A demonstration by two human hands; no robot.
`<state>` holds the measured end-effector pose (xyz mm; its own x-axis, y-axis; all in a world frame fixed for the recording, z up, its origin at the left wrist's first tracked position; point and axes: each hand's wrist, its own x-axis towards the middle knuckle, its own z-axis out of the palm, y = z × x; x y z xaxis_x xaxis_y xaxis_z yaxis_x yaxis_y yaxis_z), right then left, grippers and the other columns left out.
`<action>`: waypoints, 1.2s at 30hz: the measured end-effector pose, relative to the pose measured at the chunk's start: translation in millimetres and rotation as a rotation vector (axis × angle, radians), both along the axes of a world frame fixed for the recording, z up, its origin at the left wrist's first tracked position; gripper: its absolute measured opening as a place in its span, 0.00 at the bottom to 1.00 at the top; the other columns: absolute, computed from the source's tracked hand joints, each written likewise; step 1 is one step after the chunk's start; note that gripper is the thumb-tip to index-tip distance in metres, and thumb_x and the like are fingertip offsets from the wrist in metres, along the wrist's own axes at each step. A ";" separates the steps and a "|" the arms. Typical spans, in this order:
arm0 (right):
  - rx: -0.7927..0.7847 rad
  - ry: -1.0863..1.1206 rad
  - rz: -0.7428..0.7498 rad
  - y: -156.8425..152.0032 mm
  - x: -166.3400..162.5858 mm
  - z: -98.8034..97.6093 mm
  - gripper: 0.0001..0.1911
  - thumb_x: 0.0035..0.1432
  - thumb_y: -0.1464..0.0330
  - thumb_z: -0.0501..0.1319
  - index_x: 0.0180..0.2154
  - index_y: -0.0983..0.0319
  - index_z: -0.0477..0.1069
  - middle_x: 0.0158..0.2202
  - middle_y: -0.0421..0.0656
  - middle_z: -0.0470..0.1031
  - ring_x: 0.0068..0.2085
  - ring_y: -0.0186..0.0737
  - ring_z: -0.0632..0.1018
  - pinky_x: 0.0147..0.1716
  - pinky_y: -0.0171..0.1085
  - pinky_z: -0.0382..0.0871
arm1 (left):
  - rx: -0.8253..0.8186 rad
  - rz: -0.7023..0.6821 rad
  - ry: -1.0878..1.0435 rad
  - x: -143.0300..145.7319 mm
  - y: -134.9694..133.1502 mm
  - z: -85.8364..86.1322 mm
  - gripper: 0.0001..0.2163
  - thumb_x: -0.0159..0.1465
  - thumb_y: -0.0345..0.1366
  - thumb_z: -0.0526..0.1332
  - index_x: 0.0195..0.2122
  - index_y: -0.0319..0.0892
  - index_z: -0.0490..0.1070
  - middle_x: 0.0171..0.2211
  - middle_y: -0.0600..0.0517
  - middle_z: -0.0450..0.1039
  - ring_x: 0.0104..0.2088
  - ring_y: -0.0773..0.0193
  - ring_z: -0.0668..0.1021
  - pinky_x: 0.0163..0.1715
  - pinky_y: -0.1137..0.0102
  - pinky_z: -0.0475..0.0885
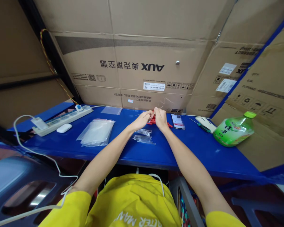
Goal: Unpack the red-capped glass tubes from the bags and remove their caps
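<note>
My left hand point(144, 120) and my right hand point(161, 119) meet over the blue table point(203, 151), fingers pinched together on a thin clear tube with a red cap point(153, 111). Small red caps point(152, 121) lie on the table just beyond my hands. A row of several clear thin tubes point(144, 136) lies just under my wrists. The fingertips partly hide what sits between them.
A pile of clear plastic bags point(96, 132) lies left of the tubes, one more bag point(111, 110) behind. A white power strip point(61, 120) and a white earbud case point(64, 128) sit far left. Right: a phone point(177, 121), a screwdriver point(202, 126), a green bottle point(234, 130). Cardboard boxes point(132, 63) wall the back.
</note>
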<state>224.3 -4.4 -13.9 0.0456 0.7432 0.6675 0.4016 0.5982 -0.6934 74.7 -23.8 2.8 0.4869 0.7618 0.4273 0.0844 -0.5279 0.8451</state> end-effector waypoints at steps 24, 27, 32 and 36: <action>-0.085 0.021 -0.041 10.0 7.6 -1.8 0.32 0.67 0.43 0.50 0.20 0.58 0.57 0.18 0.36 0.58 0.23 0.34 0.62 0.26 0.35 0.57 | 0.154 0.222 0.098 -5.1 6.8 -9.4 0.13 0.69 0.44 0.59 0.40 0.38 0.74 0.29 0.53 0.73 0.29 0.66 0.70 0.34 0.71 0.65; -0.064 -0.094 -0.030 9.2 5.0 -3.6 0.30 0.69 0.48 0.50 0.20 0.59 0.61 0.20 0.38 0.65 0.25 0.36 0.67 0.30 0.35 0.60 | 0.285 0.309 0.238 -6.3 9.7 -14.1 0.10 0.70 0.39 0.56 0.42 0.40 0.74 0.34 0.51 0.77 0.33 0.63 0.74 0.38 0.70 0.67; -0.017 -0.232 -0.055 5.9 4.9 -4.2 0.28 0.72 0.53 0.49 0.22 0.58 0.66 0.23 0.43 0.74 0.28 0.39 0.75 0.33 0.35 0.62 | 0.233 0.259 0.260 -5.3 13.1 -18.1 0.11 0.70 0.34 0.49 0.39 0.42 0.71 0.41 0.48 0.79 0.41 0.59 0.78 0.45 0.67 0.69; 0.001 -0.267 -0.028 3.1 5.6 -3.6 0.28 0.73 0.55 0.48 0.23 0.58 0.69 0.25 0.44 0.77 0.30 0.40 0.78 0.35 0.35 0.65 | 0.186 0.234 0.229 -3.3 12.9 -17.3 0.08 0.69 0.33 0.49 0.36 0.42 0.67 0.36 0.49 0.76 0.37 0.60 0.75 0.43 0.67 0.68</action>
<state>229.9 -1.3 -17.5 -0.1121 0.7432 0.6596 0.5865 0.5854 -0.5598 71.4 -10.9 -14.5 0.4079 0.7832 0.4694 0.3967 -0.6150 0.6815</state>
